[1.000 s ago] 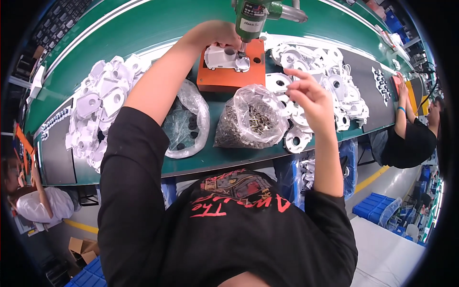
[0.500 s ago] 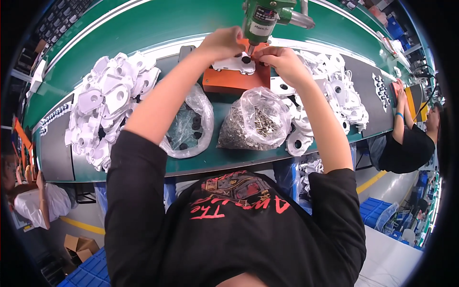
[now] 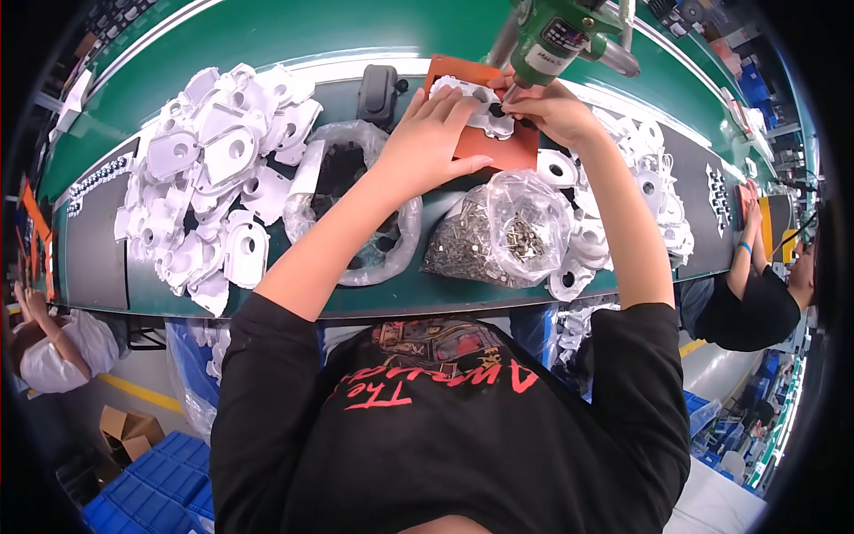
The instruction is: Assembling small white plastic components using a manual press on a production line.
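My left hand [image 3: 431,142] lies with fingers stretched out over the left side of a white plastic housing [image 3: 501,126], which rests on an orange fixture block [image 3: 516,156]. A small black round piece [image 3: 497,110] sits on the housing. At its right side my right hand [image 3: 559,111] has thumb and fingers pinched together; what they hold, if anything, is too small to make out. Directly above hangs a green powered press or screwdriving head [image 3: 551,44], its metal bit [image 3: 511,94] pointing down beside the right fingertips.
White housings are heaped at the left [image 3: 227,151] and right [image 3: 654,182]. Nearer me lie a clear bag of screws [image 3: 525,236] and a clear bag with black parts [image 3: 405,236]. A black case [image 3: 380,93] stands behind. Another person [image 3: 752,294] works at the right, one more at the left.
My left hand has come down from beside the tool head onto the housing, its fingers spreading. My right hand stays pinched near the bit. The whole view has shifted slightly.
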Motion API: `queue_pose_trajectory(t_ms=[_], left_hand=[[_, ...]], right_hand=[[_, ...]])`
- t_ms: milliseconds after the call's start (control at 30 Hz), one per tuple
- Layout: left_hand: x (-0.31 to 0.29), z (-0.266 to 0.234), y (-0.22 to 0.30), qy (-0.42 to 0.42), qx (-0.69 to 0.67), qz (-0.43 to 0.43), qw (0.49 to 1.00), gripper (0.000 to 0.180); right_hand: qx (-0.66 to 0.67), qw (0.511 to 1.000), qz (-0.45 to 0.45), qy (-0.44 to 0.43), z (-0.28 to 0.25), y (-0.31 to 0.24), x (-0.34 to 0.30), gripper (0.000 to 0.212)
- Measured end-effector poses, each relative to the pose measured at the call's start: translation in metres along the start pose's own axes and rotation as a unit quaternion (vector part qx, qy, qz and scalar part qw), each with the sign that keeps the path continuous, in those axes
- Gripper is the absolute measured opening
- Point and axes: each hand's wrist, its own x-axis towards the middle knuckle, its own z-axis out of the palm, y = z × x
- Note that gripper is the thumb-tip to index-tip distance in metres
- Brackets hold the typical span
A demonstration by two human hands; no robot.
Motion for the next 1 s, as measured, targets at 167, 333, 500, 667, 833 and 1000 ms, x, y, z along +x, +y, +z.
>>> queue_pose_trajectory(t_ms=[167, 333, 500, 667, 833, 1000], left_hand=[[-0.003, 0.002, 0.000, 0.010, 0.015, 0.021, 1.000, 0.076], [-0.003, 0.004, -0.001, 0.022, 0.004, 0.020, 1.000, 0.078], [-0.005, 0.006, -0.003, 0.032, 0.005, 0.024, 0.999, 0.078], [-0.006, 0.002, -0.001, -0.004, 0.034, 0.017, 0.999, 0.075], [-0.002, 0.003, -0.002, 0.004, 0.034, 0.022, 0.999, 0.074], [-0.003, 0.004, -0.005, 0.028, 0.029, 0.030, 0.999, 0.071]], right_hand=[[-0.030, 0.999, 0.004, 0.010, 0.001, -0.002, 0.003, 0.036], [-0.038, 0.997, 0.058, -0.025, -0.010, -0.003, 0.005, 0.043], [-0.070, 0.996, 0.046, -0.021, -0.007, -0.005, 0.007, 0.039], [-0.152, 0.986, 0.052, 0.046, 0.007, -0.018, -0.001, 0.037], [-0.285, 0.955, 0.067, -0.045, -0.004, -0.027, 0.007, 0.031], [-0.248, 0.968, 0.040, -0.003, -0.010, -0.026, 0.008, 0.027]])
